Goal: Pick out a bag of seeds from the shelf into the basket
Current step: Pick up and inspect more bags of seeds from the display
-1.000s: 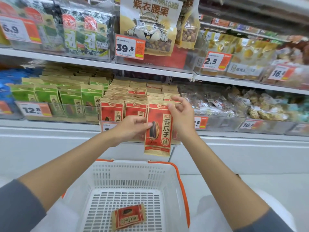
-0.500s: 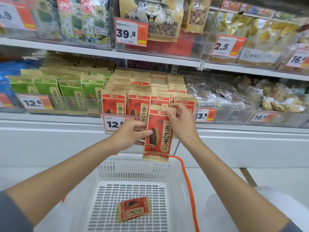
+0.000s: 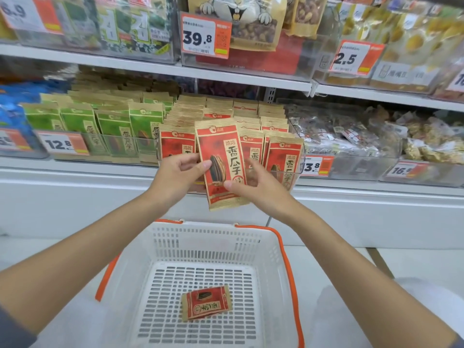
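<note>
Seed bag [image 3: 222,156] | upright between left hand [image 3: 177,178], right hand [image 3: 261,190] (both pinching)

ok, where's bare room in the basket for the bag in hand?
Basket floor is bare between the small bag and the far wall, and in strips along both side walls. Crowded: the shelved red bags behind the held bag.
</note>
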Tool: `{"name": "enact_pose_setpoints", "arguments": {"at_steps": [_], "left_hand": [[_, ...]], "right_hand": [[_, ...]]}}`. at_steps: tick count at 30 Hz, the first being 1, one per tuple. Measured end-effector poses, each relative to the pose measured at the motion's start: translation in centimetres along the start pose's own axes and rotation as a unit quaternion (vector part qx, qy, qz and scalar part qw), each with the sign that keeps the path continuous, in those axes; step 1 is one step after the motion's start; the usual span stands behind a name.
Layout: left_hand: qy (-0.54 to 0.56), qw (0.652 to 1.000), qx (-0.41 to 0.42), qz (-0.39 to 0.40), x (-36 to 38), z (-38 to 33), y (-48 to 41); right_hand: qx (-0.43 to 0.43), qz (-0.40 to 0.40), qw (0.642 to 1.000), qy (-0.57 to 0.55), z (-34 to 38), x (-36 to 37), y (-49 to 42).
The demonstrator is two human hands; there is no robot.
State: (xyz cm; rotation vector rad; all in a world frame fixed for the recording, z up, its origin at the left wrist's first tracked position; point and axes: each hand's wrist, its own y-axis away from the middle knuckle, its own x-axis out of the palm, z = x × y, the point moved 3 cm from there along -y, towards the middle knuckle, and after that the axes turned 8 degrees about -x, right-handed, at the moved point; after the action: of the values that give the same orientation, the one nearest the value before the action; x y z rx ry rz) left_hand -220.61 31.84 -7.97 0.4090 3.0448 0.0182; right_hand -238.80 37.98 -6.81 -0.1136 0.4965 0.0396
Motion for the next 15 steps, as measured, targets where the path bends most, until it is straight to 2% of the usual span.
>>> {"name": "enact_pose_setpoints", "arguments": {"at_steps": [6, 15], "left_hand": [[0.011, 1.0, 0.006, -0.007, -0.2, -0.6, 0.8], [-0.044, 0.997, 0.037, -0.048, -1.3, -0.4, 0.5]], "right_hand": [[0.008, -0.001, 1.0, 0.022, -0.9, 1.4, -0.3], [0.0, 0.132, 0.99, -0.058, 0.0, -0.5, 0.2]]}}
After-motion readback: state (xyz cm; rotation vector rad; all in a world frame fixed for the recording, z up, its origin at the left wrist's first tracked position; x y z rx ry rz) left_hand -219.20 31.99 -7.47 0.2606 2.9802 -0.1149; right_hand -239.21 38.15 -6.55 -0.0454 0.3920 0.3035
